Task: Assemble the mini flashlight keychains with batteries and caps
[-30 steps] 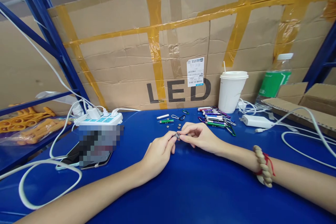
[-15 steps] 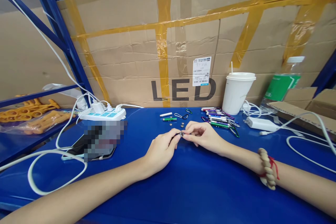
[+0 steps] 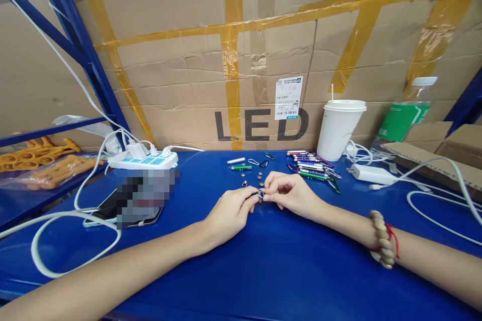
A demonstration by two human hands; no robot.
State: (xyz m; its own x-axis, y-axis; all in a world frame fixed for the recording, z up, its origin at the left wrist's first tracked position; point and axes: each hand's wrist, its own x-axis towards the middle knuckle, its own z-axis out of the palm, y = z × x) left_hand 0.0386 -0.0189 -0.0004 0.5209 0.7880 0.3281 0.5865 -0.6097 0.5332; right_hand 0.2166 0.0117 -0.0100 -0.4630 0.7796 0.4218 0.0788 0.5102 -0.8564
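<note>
My left hand (image 3: 229, 214) is closed, its thumb and forefinger pinching a small shiny metal ring-like part (image 3: 260, 194). From the other side, my right hand (image 3: 291, 194) grips the same part between thumb and fingertips. Fingers cover most of it, so its exact kind is unclear. Just beyond my hands lie several small round button cells (image 3: 259, 177) and a small silver fitting (image 3: 244, 183). Farther back are a silver tube (image 3: 236, 161), a green tube (image 3: 241, 167), a silver carabiner (image 3: 253, 162), a black carabiner (image 3: 264, 164) and a green carabiner (image 3: 268, 156).
A pile of coloured penlights with carabiners (image 3: 311, 166) lies behind my right hand, near a white cup (image 3: 339, 130). At right are a white charger (image 3: 371, 174), cables and a bottle (image 3: 402, 118). Phones (image 3: 139, 205) and a power strip (image 3: 150, 160) sit at left.
The camera view has shifted slightly. Both hands keep their pinch on the metal part, which looks slightly turned. The small silver fitting beyond my left hand now shows.
</note>
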